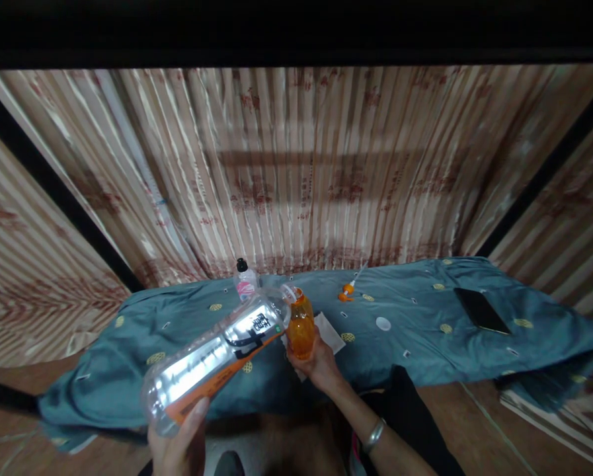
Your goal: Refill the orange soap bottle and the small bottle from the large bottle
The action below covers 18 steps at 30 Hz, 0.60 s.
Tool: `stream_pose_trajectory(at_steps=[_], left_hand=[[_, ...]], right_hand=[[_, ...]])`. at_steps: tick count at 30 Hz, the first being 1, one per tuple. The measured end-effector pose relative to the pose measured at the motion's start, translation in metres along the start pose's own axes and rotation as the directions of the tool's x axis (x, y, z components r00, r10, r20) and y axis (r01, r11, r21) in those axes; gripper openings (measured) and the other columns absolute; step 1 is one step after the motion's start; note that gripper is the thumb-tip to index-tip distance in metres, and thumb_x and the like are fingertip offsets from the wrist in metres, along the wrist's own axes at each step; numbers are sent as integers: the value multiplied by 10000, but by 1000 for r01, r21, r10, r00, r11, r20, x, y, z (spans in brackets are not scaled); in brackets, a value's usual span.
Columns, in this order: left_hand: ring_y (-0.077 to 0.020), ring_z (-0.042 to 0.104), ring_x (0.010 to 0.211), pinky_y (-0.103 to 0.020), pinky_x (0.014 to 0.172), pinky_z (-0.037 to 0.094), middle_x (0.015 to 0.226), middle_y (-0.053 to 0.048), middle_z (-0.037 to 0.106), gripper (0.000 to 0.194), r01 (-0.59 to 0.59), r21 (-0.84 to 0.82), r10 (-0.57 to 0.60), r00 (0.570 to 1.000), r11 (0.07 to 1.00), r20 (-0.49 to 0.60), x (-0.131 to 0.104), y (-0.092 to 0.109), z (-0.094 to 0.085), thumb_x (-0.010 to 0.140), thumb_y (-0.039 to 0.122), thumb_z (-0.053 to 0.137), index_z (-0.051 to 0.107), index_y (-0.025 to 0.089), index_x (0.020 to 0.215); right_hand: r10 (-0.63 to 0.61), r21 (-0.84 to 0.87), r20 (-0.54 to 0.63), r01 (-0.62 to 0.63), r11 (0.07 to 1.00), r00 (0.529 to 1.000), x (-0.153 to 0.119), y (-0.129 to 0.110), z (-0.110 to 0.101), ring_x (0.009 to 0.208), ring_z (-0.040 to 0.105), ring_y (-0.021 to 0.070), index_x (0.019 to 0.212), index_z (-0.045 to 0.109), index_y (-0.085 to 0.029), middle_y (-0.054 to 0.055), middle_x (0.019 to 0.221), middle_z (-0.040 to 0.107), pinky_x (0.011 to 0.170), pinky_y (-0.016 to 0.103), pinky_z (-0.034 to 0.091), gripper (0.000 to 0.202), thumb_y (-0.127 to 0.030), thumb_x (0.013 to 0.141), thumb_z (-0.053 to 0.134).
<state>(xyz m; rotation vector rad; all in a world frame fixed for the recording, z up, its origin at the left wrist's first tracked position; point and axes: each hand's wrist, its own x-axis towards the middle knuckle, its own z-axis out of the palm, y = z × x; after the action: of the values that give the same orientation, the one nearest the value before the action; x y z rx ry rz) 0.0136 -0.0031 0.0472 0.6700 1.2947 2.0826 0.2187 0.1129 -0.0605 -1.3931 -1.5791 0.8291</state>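
My left hand [180, 439] grips the base of a large clear plastic bottle [221, 354] with a silver and orange label. That bottle is tilted, its neck pointing up and right to the mouth of an orange translucent bottle [302, 324]. Around the lower part of the orange bottle my right hand [318, 363] is closed, keeping it roughly upright. The two mouths meet or nearly meet; whether they touch I cannot tell. An orange pump top [346, 291] with a pale tube lies on the cloth to the right. Beneath the orange bottle is a white paper [330, 334].
A small clear bottle with a black cap [244, 277] stands behind the big one. On the teal patterned cloth [400, 297] lie a white disc [383, 324] and a dark phone or tablet [481, 311]. Striped curtains [316, 165] and dark bars enclose the space.
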Motion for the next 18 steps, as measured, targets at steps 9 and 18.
stream_pose_trajectory(at_steps=[9,18], left_hand=[[-335,666,1170,-655,1179,371,1198,-56,709,827,44,1,-44,999,999,5,-8,8,6,569,371,964,651,288,1329],[-305,679,1154,-617,1167,401,1239,-56,705,790,74,43,-76,996,996,39,-5,5,-3,591,325,956,638,286,1314]], right_hand=[[-24,-28,-16,24,999,1000,2,4,2,922,789,287,1293,536,-213,61,1034,793,832,397,635,607,-408,761,753],[-2,-29,-21,2,1000,1000,1,-5,-2,981,786,307,1314,531,-217,75,1084,801,885,429,629,652,-336,719,770]])
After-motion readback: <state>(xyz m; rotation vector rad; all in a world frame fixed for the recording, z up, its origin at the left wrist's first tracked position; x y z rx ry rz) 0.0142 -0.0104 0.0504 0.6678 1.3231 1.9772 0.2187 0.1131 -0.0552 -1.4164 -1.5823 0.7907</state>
